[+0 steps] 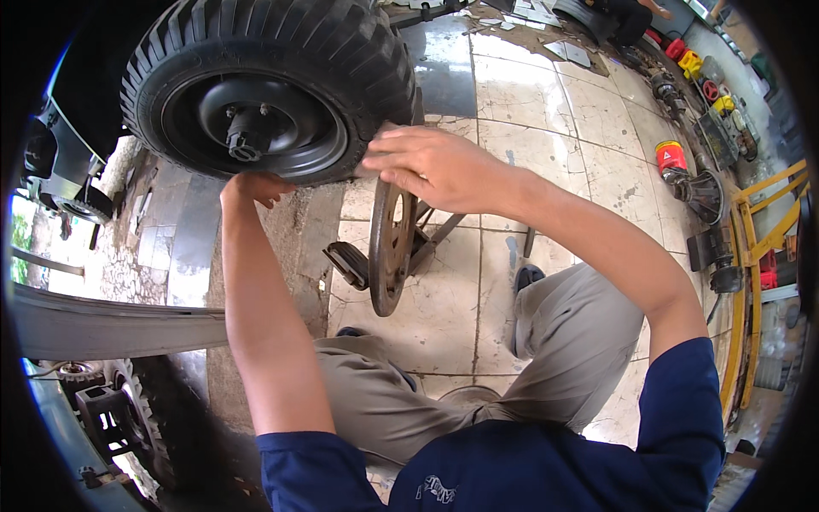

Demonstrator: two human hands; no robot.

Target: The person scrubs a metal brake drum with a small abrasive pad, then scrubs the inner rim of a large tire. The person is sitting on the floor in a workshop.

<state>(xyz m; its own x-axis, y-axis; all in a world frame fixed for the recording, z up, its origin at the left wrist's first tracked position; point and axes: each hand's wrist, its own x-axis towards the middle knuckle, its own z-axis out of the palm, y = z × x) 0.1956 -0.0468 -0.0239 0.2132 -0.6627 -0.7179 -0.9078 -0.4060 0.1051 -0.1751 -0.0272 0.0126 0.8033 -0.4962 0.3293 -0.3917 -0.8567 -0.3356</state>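
Note:
A large black tyre (281, 51) with deep tread stands upright before me, mounted on a dark wheel rim (307, 119) with a hub (247, 132) at its centre. At the tyre's lower edge is my left hand (256, 186), its loosely bent fingers apart and partly hidden; it seems to touch the sidewall. My right hand (435, 166) reaches to the tyre's right side, fingers stretched out and a little blurred by motion. Just below it stands a rusty round metal disc (388, 256) with holes, seen nearly edge-on. A black pedal-like block (348, 263) sits left of the disc.
Pale floor tiles (444, 324) lie beneath my legs. On the right are a yellow metal frame (751, 290), a red can (671, 155) and greasy machine parts (708, 196). A grey beam (128, 320) and another wheel (141, 418) are at left. Another person (631, 21) is at the far right.

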